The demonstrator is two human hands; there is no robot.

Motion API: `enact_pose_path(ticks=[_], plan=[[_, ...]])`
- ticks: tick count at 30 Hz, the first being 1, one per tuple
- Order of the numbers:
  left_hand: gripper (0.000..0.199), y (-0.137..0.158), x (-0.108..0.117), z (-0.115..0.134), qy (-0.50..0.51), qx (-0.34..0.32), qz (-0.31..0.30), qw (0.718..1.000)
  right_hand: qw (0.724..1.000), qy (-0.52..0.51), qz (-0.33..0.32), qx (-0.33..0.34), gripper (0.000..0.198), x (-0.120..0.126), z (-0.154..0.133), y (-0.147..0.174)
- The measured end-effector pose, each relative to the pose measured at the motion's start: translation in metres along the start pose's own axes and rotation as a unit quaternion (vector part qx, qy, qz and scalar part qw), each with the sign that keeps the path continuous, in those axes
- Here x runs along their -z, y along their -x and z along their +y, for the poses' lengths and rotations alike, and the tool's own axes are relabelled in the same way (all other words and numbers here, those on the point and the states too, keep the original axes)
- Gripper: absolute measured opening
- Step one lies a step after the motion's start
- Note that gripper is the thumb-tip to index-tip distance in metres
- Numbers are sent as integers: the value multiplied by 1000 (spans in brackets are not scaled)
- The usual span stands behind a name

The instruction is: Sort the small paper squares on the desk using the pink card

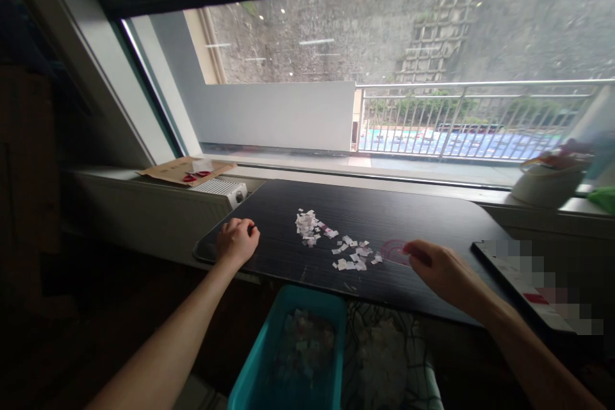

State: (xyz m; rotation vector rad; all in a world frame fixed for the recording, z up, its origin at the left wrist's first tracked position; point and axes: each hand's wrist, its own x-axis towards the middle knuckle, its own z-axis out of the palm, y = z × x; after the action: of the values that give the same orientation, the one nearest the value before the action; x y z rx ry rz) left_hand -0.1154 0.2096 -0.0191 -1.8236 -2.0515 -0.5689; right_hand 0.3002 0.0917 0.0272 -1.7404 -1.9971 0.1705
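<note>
My left hand (237, 240) rests at the left side of the dark table (384, 205), fingers curled in. A small dark spot shows by its thumb; whether that is an object, I cannot tell. Over the right part of the table is my right hand (442, 269), its thumb and fingers pinched together. Anything between those fingertips is too small to name. Beside them, a faint pink ring pattern (394, 251) shows on the tabletop. Between the two hands lie a heap of small white paper-like pieces (306, 224) and a looser scatter of similar pieces (355, 253).
Below the table's front edge stands a teal bin (269, 333) with whitish pieces inside; a patterned bag (423, 339) sits beside it. A tablet-like device (519, 288), partly pixelated, is at the right. Red-handled scissors (196, 175) lie on brown paper (166, 172) by the window.
</note>
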Motion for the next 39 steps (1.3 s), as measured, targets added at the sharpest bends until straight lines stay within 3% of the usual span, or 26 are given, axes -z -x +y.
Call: enact_pose_path(ticks=[4,13,22,32,39], plan=[[22,-1,-1,0,1,-3,0,1000,1000,-22,-21,7,27,0,0,3],[21,-1,0,0,2,-1,-3,1000,1000,0,6,-5,28,-4,7,-11],[22,-1,0,0,3,-2,-3,1000,1000,-9,-3,6,27,4,12,3],[24,-1,0,0,1,-3,-4,1000,998,-26,-42,28,23,-5,-20,2],[22,-1,0,0,2,1,-3,1000,999,-35,-15,33,23,-7,-23,-4]])
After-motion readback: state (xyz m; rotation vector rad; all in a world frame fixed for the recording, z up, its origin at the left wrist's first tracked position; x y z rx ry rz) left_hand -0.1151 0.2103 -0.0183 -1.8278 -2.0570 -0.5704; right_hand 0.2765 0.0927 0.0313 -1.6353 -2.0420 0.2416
